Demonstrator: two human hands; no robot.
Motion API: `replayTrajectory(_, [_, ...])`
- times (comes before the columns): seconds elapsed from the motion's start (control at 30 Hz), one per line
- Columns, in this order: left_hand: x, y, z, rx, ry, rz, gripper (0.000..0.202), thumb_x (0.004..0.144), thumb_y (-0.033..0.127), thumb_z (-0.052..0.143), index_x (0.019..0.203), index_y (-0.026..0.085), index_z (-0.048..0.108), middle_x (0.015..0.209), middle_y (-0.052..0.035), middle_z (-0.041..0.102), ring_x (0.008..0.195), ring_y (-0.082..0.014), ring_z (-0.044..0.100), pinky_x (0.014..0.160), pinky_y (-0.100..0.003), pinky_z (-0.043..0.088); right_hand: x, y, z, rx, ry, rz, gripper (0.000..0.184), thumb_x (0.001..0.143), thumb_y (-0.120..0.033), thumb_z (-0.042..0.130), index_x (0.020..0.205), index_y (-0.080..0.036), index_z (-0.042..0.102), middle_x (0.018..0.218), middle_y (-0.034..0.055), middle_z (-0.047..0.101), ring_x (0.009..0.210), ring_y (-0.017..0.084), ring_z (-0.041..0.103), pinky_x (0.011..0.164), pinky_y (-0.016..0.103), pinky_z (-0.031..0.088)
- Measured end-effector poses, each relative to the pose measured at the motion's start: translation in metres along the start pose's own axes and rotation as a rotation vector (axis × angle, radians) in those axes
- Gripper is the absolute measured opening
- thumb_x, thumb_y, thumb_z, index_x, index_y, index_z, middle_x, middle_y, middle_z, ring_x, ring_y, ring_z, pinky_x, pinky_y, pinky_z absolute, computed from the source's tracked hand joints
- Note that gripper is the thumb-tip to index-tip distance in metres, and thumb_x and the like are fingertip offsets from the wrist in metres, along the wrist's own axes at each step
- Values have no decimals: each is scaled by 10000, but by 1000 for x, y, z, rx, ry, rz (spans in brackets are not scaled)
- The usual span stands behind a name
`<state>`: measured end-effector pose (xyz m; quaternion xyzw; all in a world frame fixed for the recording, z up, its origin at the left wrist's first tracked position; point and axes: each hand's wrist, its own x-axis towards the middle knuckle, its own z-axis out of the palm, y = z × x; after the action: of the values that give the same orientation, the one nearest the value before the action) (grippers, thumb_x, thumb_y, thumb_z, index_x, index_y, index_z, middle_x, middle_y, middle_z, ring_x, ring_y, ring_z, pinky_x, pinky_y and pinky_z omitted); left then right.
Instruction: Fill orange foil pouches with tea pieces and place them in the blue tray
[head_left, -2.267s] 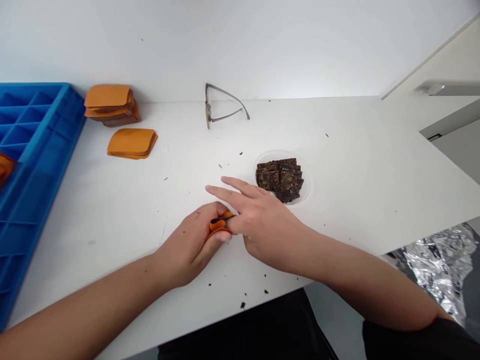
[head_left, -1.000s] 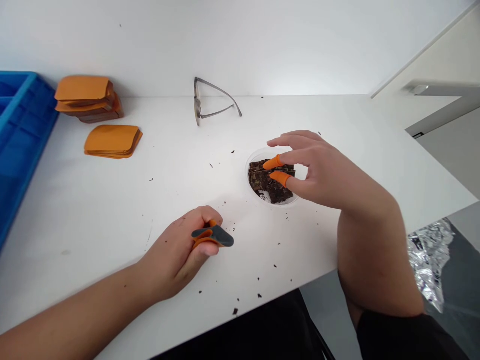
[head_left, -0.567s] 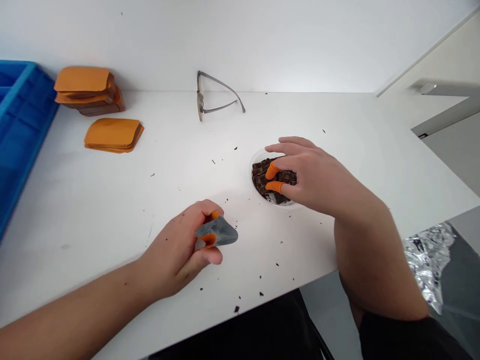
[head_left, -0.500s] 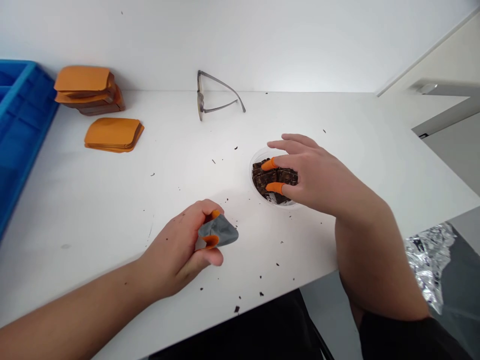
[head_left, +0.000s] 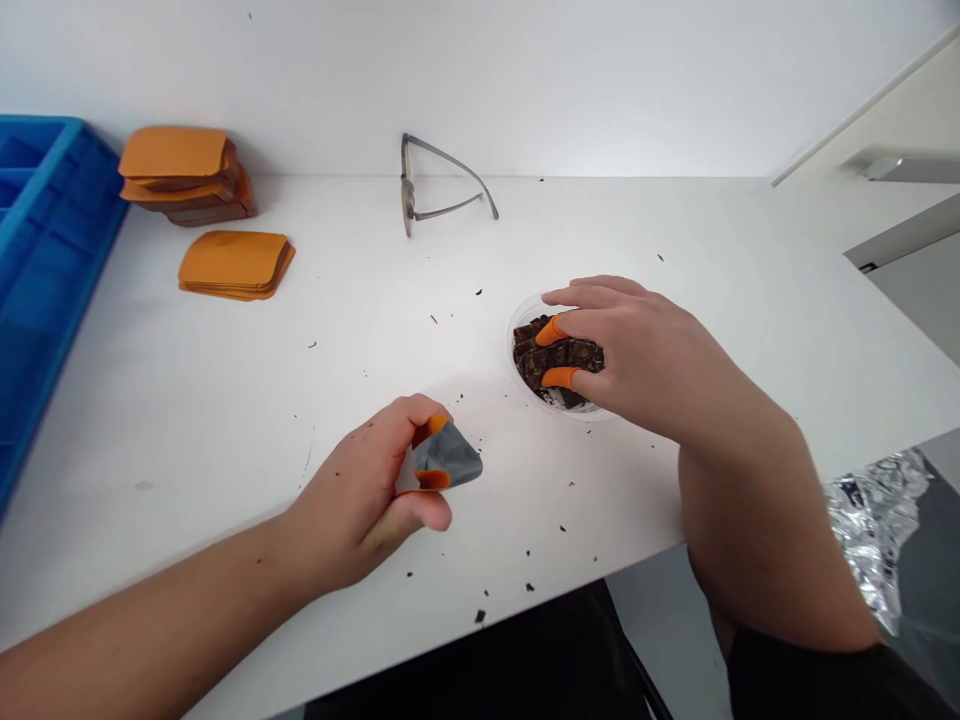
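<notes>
My left hand is curled around a small orange pouch, whose grey inside shows through its spread mouth. A round clear plastic tub stands on the white table to its right, holding several dark brown pressed blocks. My right hand reaches into this tub. Orange finger cots cover its thumb and index finger, which close on the two sides of a dark brown block. The other fingers extend over the tub's far rim.
At the back left are a tall stack of orange pouches and a lower pile, beside a blue crate. Eyeglasses lie near the wall. Dark crumbs dot the table. Crumpled foil is at lower right, below the table edge.
My right thumb and index finger have settled around a block, which now sits tilted across the others. The pouch mouth in my left hand looks slightly wider. The whole view has shifted a little.
</notes>
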<state>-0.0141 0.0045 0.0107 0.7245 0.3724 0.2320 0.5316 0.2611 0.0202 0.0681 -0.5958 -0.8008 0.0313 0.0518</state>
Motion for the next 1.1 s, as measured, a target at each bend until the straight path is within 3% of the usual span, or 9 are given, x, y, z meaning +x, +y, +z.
replayTrajectory(0.33, [1, -3, 0, -88, -4, 22, 683, 799, 875, 514, 973, 214, 525, 819, -20, 591, 679, -153, 503, 598, -315, 447, -1, 0, -6, 77, -3, -13, 118, 794, -104, 566, 777, -215, 602, 1257, 21, 727, 1178, 301, 665, 779, 419, 554])
replayTrajectory(0.7, [1, -2, 0, -96, -19, 50, 688, 795, 873, 514, 974, 209, 536, 831, -30, 604, 701, -154, 530, 618, -304, 498, -4, 4, -10, 139, 69, 41, 306, 830, -150, 549, 914, -306, 798, 1225, -74, 757, 1094, 267, 719, 789, 426, 583])
replayTrajectory(0.97, [3, -8, -3, -50, -40, 128, 668, 845, 850, 472, 1030, 212, 544, 879, -39, 619, 726, -154, 545, 614, -282, 508, -13, 7, -17, 242, 189, 6, 194, 893, -264, 636, 932, -342, 809, 1169, -66, 772, 1026, 230, 737, 740, 420, 588])
replayTrajectory(1.03, [4, -8, -4, -39, -61, 153, 660, 857, 839, 472, 1039, 209, 545, 891, -48, 632, 732, -160, 561, 597, -278, 505, -15, 2, -25, 260, 311, -45, 180, 903, -255, 639, 814, -322, 781, 1142, -30, 776, 985, 226, 736, 748, 428, 587])
replayTrajectory(1.1, [5, -9, -5, -27, -70, 173, 650, 868, 828, 472, 1044, 206, 544, 889, -46, 637, 721, -157, 566, 592, -275, 507, -15, -6, -35, 259, 378, -76, 290, 904, -292, 650, 617, -306, 691, 1121, 3, 777, 1018, 247, 719, 819, 456, 584])
